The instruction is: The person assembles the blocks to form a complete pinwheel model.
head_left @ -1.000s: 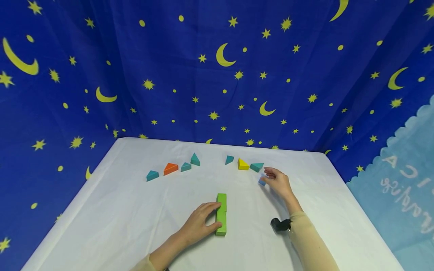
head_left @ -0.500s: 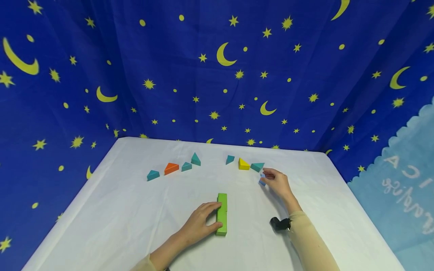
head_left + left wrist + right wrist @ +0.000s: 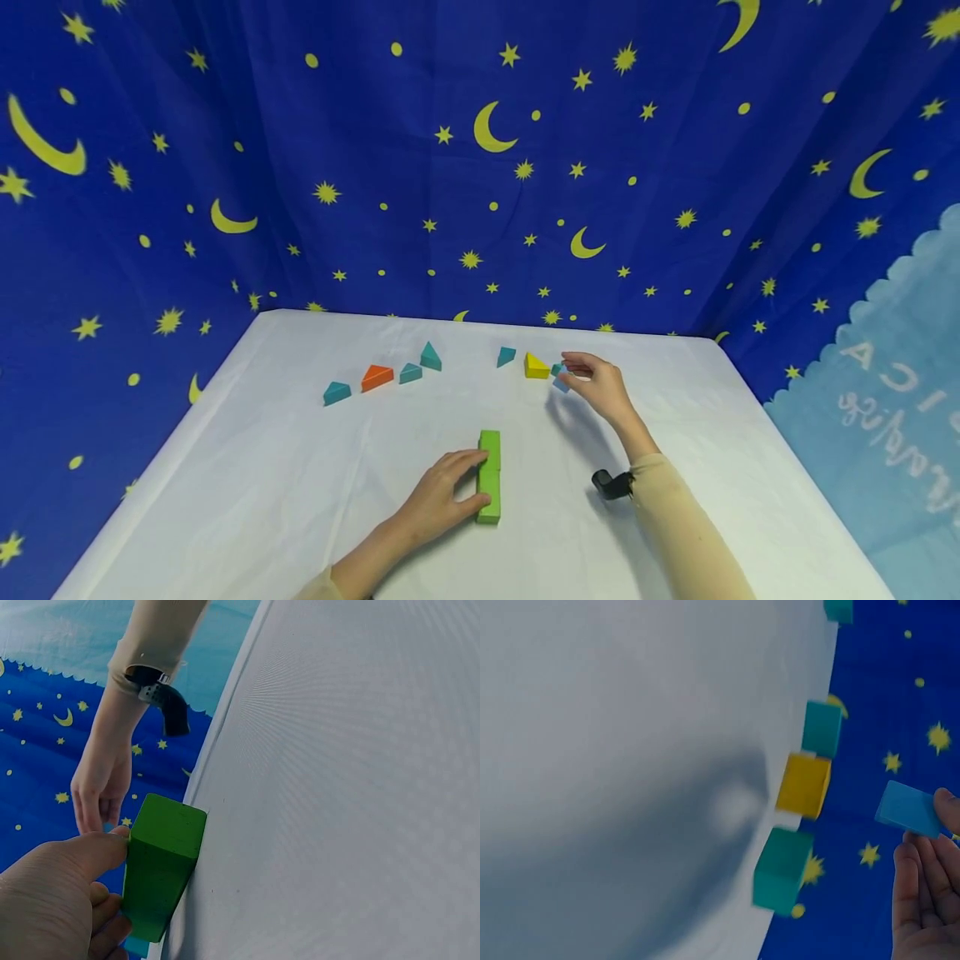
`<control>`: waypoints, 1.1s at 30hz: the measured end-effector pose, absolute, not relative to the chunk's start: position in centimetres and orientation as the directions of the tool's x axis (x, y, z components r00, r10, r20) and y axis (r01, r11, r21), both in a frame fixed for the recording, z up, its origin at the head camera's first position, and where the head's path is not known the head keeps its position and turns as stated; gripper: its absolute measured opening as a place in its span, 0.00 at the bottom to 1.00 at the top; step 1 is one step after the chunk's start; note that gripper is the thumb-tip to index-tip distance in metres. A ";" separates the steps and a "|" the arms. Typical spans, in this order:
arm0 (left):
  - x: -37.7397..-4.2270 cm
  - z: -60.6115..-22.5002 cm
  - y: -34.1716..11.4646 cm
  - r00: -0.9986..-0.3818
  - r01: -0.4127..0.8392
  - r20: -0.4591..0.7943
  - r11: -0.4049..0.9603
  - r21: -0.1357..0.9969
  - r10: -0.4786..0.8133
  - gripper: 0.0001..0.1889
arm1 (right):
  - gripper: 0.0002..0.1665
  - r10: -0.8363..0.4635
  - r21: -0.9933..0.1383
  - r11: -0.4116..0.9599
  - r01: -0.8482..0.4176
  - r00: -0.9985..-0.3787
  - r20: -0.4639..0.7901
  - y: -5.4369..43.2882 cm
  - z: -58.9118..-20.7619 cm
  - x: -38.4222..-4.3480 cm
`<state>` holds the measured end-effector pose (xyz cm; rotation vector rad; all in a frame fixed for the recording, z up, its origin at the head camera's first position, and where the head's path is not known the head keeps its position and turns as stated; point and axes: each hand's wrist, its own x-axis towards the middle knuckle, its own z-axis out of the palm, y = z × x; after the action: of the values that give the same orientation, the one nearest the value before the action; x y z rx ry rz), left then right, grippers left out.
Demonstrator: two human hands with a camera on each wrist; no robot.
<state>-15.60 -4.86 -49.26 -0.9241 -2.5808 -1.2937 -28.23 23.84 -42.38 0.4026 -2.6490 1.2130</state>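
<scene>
My right hand (image 3: 602, 390) pinches a small light blue block (image 3: 909, 807) between thumb and fingers. It is held above the table, with the hand's shadow falling apart from it. Beyond it, a teal triangular block (image 3: 782, 870) is partly covered by the hand in the head view. A yellow triangular block (image 3: 536, 366) and another teal block (image 3: 506, 357) lie to its left. My left hand (image 3: 438, 494) rests against the left side of green blocks (image 3: 489, 483) lined up end to end, thumb at the near part and fingers at the far part.
At the far left of the white table (image 3: 247, 467) lie an orange triangular block (image 3: 377, 377) and several teal ones, including one standing with its point up (image 3: 431, 357). A blue curtain with stars (image 3: 420, 167) surrounds the table. A black wrist camera (image 3: 612, 484) hangs at the right sleeve.
My right hand has lifted the light blue block off the table and moved it left and away from me, toward the teal block. The left hand and green blocks have stayed put.
</scene>
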 end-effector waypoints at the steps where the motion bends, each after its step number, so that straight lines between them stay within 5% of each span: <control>1: -15.6 -49.3 -4.9 -0.809 0.564 0.353 0.452 0.691 0.470 0.30 | 0.24 -0.173 -0.705 0.623 -0.339 -0.939 0.299 23.5 -42.3 -28.2; 33: -15.5 -49.2 -4.9 -0.800 0.583 0.378 0.454 0.673 0.467 0.29 | 0.20 -0.451 -0.643 0.524 -0.559 -0.822 0.348 15.2 -44.1 -26.8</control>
<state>-15.48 -4.92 -49.24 -0.9300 -2.5588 -1.2681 -26.81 15.17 -44.11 0.8731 -2.6198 1.1809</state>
